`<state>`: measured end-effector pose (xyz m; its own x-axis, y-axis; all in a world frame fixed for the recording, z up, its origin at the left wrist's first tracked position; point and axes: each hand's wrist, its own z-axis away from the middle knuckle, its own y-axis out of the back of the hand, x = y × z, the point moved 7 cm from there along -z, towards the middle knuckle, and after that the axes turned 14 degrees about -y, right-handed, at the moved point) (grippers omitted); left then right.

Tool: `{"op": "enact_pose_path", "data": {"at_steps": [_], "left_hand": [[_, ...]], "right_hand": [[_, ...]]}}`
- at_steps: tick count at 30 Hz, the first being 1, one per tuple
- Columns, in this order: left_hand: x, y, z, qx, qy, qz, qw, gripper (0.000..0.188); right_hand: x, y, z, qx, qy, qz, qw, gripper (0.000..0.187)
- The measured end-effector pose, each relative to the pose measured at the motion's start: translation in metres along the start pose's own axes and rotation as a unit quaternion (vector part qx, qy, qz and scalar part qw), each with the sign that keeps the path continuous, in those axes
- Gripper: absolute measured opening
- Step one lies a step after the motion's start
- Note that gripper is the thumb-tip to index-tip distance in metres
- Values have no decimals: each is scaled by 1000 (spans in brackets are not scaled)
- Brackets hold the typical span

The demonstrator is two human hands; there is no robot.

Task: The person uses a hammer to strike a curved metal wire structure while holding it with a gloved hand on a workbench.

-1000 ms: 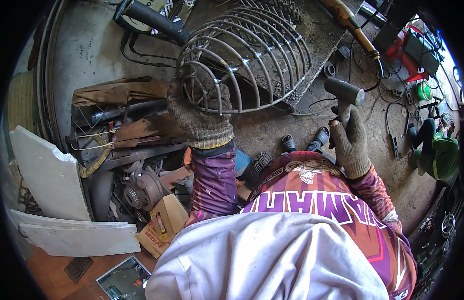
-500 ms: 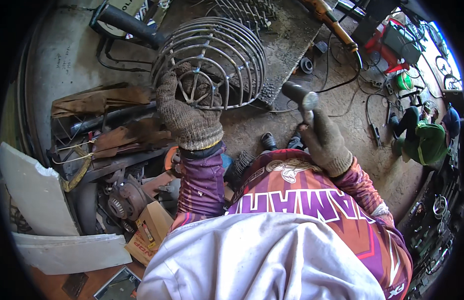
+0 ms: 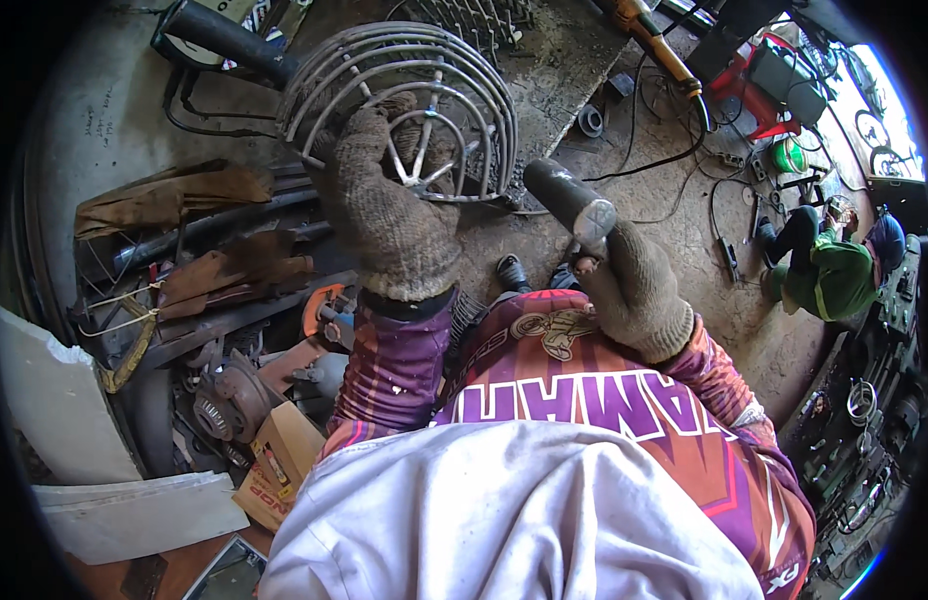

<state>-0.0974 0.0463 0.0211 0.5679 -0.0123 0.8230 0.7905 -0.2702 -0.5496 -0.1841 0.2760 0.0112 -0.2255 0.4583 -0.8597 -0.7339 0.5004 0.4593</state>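
Observation:
My left hand (image 3: pixel 392 215), in a brown knitted glove, is closed on a domed cage (image 3: pixel 422 150) of bent metal rods, with its fingertips partly hidden behind the bars. Rings and short spokes form the cage, and a small ring with spokes faces me. In my right hand (image 3: pixel 642 290), also gloved, is a hammer (image 3: pixel 562 195) with a thick cylindrical metal head. The head is held just right of the cage, apart from it. Most of the handle is hidden by the glove.
A grimy metal worktable (image 3: pixel 559 95) lies beyond the cage, with an orange power tool (image 3: pixel 659 45) at its right. Brown cloths (image 3: pixel 169 200) and scrap fill the left. A crouching person in green (image 3: pixel 844 280) is at far right. Cables (image 3: pixel 674 205) cross the floor.
The cage has turned and tilted in my left hand, so its small spoked ring sits farther right relative to its outer bars. The hammer has come a little left, nearer the cage.

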Motion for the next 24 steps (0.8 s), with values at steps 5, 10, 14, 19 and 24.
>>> {"op": "enact_pose_path", "data": {"at_steps": [5, 10, 14, 19, 24], "left_hand": [[0, -2, 9, -58, -69, -69, 994, 45], [19, -20, 19, -242, -378, -444, 776, 42], [9, -12, 11, 3, -31, -34, 999, 30], [2, -8, 2, 52, 16, -14, 998, 32], [-2, 0, -6, -20, -2, -65, 998, 30]], "right_hand": [[-15, 8, 11, 55, 94, 54, 993, 45], [-6, 2, 5, 29, -10, 73, 997, 45], [-14, 14, 17, 51, 40, -61, 996, 45], [-13, 10, 14, -23, 39, -320, 946, 47], [-34, -2, 9, 68, 29, 104, 992, 45]]}}
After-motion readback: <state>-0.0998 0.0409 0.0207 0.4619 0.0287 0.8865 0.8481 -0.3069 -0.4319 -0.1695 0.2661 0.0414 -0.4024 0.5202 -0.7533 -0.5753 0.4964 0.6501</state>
